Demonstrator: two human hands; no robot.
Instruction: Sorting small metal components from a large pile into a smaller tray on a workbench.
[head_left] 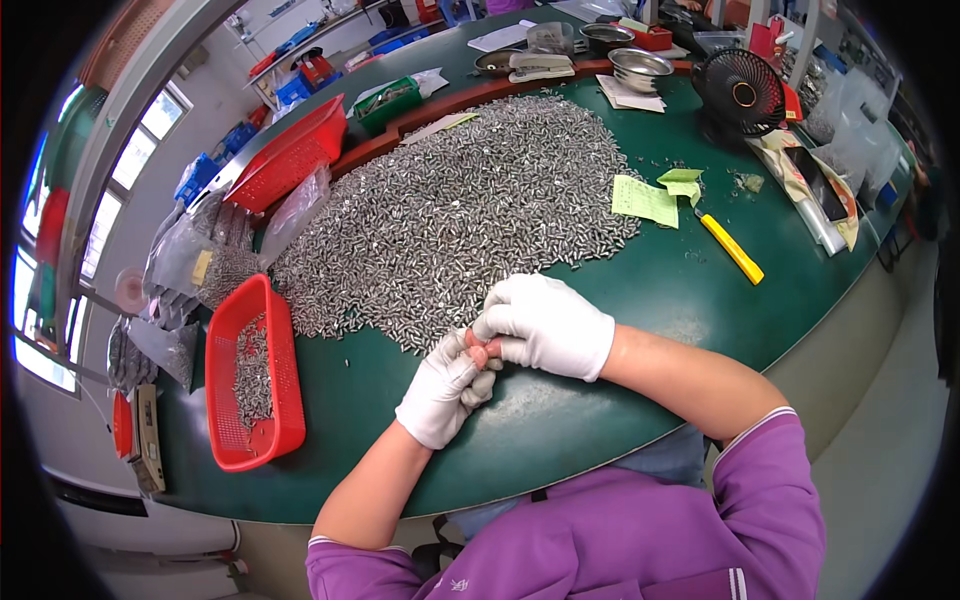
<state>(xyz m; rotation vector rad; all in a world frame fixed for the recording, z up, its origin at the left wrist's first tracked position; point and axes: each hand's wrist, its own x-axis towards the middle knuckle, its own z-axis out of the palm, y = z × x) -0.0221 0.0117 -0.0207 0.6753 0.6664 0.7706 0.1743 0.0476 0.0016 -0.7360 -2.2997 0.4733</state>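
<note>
My left hand (443,392) and my right hand (545,325) meet at the near edge of a large pile of small metal pins (470,200). Both wear white gloves whose thumb and some fingertips are bare. The fingers of each are pinched together, tip against tip. Whatever lies between them is hidden or too small to name. Left of my left hand stands a red plastic basket (292,400) with a layer of the same small metal parts in it.
The green table (640,360) has a curved near edge. A yellow utility knife (730,247) and a green paper slip (645,201) lie right of the pile. A black fan (740,92), metal bowls (640,70) and another red basket (295,150) stand farther back. Filled plastic bags (205,255) sit left.
</note>
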